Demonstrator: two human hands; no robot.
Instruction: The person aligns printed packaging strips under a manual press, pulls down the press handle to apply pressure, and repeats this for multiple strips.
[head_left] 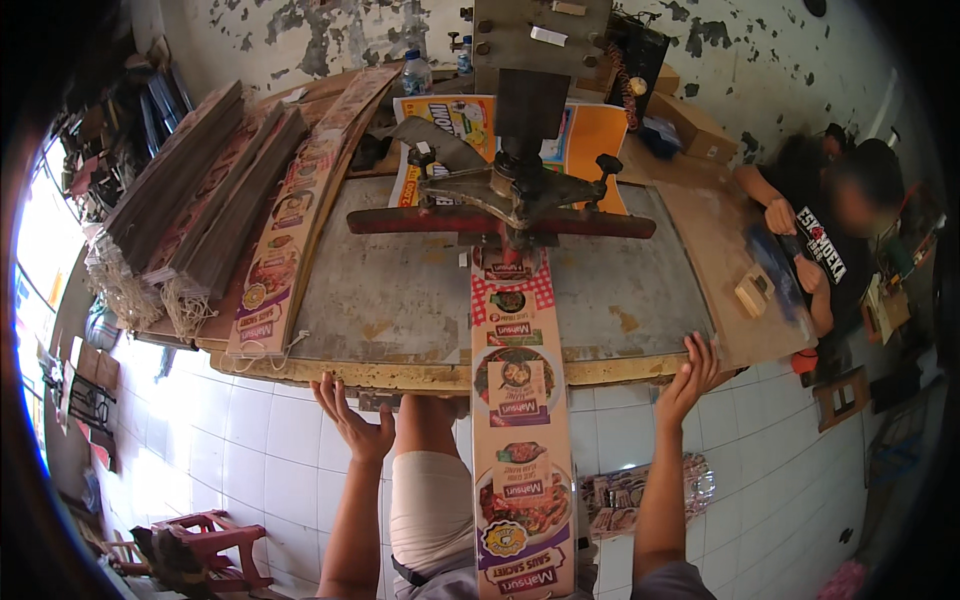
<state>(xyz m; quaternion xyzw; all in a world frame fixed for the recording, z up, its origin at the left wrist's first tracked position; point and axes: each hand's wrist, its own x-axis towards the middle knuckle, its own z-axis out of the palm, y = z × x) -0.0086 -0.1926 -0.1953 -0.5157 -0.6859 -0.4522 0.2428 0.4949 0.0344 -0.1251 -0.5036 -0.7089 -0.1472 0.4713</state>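
A long printed strip of sachet packaging [520, 420] runs from under a metal press [520, 190] across the grey worktable [400, 290] and down over its near edge toward me. My left hand [352, 422] is open, fingers spread, just below the table's front edge, left of the strip. My right hand [692, 375] is open too, its fingertips touching the table's front edge to the right of the strip. Neither hand holds anything.
Stacks of folded printed strips [200, 190] lie on the left of the table, one strip [290, 220] lying flat. Another person [840, 230] sits at the right with a small wooden block [755, 290]. A plastic stool [200, 550] stands at lower left.
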